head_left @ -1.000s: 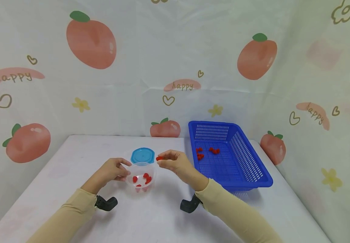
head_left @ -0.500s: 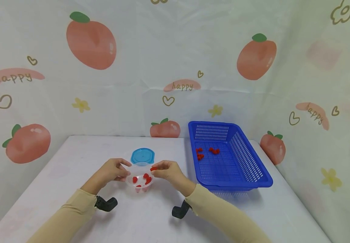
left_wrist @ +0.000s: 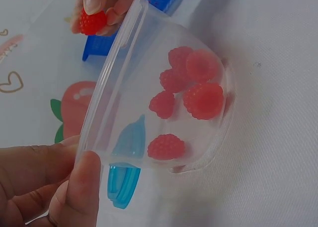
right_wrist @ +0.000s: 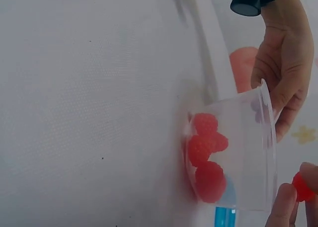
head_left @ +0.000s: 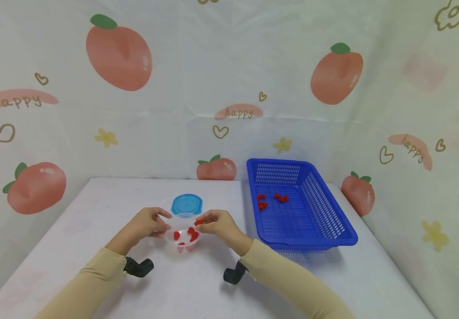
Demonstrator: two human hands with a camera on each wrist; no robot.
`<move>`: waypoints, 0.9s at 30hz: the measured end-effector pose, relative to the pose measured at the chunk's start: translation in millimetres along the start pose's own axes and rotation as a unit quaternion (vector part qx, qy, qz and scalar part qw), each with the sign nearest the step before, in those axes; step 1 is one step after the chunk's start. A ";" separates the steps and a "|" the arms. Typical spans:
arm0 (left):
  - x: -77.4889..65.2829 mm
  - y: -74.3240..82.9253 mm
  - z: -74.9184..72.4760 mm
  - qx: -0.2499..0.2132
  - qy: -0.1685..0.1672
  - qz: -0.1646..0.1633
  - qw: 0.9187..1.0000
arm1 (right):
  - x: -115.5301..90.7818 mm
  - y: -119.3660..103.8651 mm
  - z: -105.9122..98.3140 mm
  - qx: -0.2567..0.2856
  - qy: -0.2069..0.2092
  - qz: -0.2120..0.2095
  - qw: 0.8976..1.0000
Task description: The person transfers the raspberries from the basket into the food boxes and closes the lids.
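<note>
Right hand had a red raspberry pinched between thumb and fingertips, fingers closed just to the berry's width. Berry sat just above the right side of the rim of a clear plastic bowl. In the head view its visible part ran longer side to side; which way the tip pointed, can't tell. Left hand gripped the opposite rim, thumb against one face, fingers on the other. Bowl stood upright on the table, mouth up, several loose berries on its bottom. Rim was the nearest edge under the held berry; the mouth between the two hands was uncovered. Flat blue lid lay right behind the bowl. Blue basket stood off to the right, long side running front to back, more berries inside, near corner close to the right sleeve. White tabletop stretched in front of the bowl; printed backdrop rose behind its far edge.
</note>
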State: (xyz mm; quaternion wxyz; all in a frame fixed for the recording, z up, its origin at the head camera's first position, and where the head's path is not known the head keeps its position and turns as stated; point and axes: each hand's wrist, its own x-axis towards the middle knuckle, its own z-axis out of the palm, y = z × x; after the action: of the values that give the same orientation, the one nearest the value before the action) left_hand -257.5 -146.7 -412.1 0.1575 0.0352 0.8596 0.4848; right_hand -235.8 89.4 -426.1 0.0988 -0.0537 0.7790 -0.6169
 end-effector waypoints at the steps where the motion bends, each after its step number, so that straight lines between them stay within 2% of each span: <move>1: -0.4 0.5 -0.2 -0.002 -0.001 -0.001 1.000 | 0.2 -0.2 0.0 -0.001 0.000 0.002 1.000; 19: 0.5 1.1 0.3 0.004 0.003 -0.011 1.000 | 0.4 -2.8 -0.7 -0.016 -0.004 0.016 1.000; 27: -0.8 1.0 -0.5 0.005 0.003 0.000 1.000 | 0.4 -2.5 -1.2 -0.010 -0.011 0.010 1.000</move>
State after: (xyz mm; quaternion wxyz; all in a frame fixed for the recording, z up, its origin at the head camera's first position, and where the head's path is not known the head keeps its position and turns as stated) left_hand -256.9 -146.7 -410.8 0.1548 0.0348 0.8625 0.4806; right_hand -236.5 89.8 -423.4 0.1126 -0.0537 0.7846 -0.6073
